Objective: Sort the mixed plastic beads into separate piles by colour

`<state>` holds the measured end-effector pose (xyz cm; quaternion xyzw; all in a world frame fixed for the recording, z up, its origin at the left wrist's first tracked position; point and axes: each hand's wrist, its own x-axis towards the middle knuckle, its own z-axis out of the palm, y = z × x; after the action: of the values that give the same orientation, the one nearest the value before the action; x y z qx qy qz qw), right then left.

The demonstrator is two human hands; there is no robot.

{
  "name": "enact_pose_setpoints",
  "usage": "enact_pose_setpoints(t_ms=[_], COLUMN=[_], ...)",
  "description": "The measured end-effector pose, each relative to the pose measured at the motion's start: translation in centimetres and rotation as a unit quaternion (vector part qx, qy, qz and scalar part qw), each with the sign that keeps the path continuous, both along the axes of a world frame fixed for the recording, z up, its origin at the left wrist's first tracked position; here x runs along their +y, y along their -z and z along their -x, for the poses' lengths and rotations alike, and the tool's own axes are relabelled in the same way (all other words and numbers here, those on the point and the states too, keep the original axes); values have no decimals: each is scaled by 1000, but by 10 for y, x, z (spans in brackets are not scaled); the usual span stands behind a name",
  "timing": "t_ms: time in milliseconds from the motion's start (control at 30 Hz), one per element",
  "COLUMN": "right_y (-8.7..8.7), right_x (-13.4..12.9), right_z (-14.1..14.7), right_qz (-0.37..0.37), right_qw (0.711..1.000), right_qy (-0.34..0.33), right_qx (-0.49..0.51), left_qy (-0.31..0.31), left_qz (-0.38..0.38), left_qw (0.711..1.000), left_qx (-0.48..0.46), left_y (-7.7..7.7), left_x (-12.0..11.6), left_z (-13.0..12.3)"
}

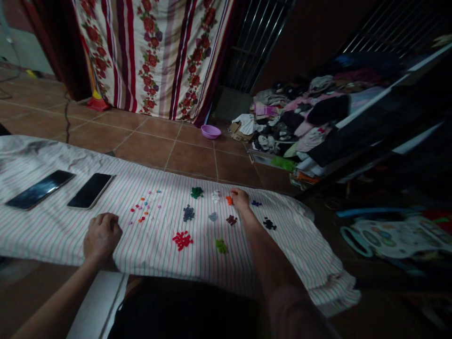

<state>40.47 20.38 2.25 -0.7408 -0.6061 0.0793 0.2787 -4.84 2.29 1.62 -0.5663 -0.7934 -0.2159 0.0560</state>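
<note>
My right hand (240,199) reaches to the far side of the striped cloth, its fingers pinched together at a small pile of orange pieces (229,200). Whatever lies between the fingertips is too small to make out. My left hand (102,235) rests on the cloth near its front edge, fingers curled in, with nothing visible in them. Close to it lie loose mixed-colour pieces (142,207). Sorted piles lie around the right hand: white (215,196), brown (231,220), light grey (213,216), dark blue (256,203) and black (270,223).
More piles are green (197,192), dark grey (188,213), red (182,240) and lime (221,245). Two phones (40,189) lie at the left of the striped cloth (151,261). Beyond are a purple basin (211,132), a flowered curtain (151,56) and heaped clothes (293,113).
</note>
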Motion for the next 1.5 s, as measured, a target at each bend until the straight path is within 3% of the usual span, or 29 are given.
enact_pose_setpoints(t_ms=[167, 333, 500, 633, 833, 933, 1000, 1100, 1267, 1500], right_y=[4, -9, -30, -38, -32, -26, -23, -18, -10, 1], right_x=[8, 1, -3, 3, -2, -9, -10, -6, 2, -1], right_z=[-1, -5, 4, 48, 182, 242, 267, 284, 284, 284], right_qz=[63, 139, 92, 17, -10, 5, 15, 36, 72, 16], right_qw=[998, 990, 994, 992, 931, 903, 899, 914, 919, 927], right_qy=[0, -3, -8, -108, -366, -430, -437, -400, -372, -373], right_qx=[16, 12, -57, -59, -15, -11, -23, -61, -109, -41], left_qy=[4, 8, 6, 3, 7, 6, 6, 0, 1, 8], left_qz=[1, -11, -16, -17, -35, -46, -46, -40, -39, -42], left_qw=[1000, 1000, 1000, 1000, 999, 999, 999, 999, 999, 999], left_qx=[6, 11, 6, 7, 2, 0, -5, -9, -15, -12], left_y=[-1, -2, 1, 2, 10, 12, 12, 11, 11, 10], left_x=[0, -1, 0, 1, 3, 3, 4, 4, 4, 3], left_z=[0, -1, 0, 2, 4, 5, 4, 4, 4, 4])
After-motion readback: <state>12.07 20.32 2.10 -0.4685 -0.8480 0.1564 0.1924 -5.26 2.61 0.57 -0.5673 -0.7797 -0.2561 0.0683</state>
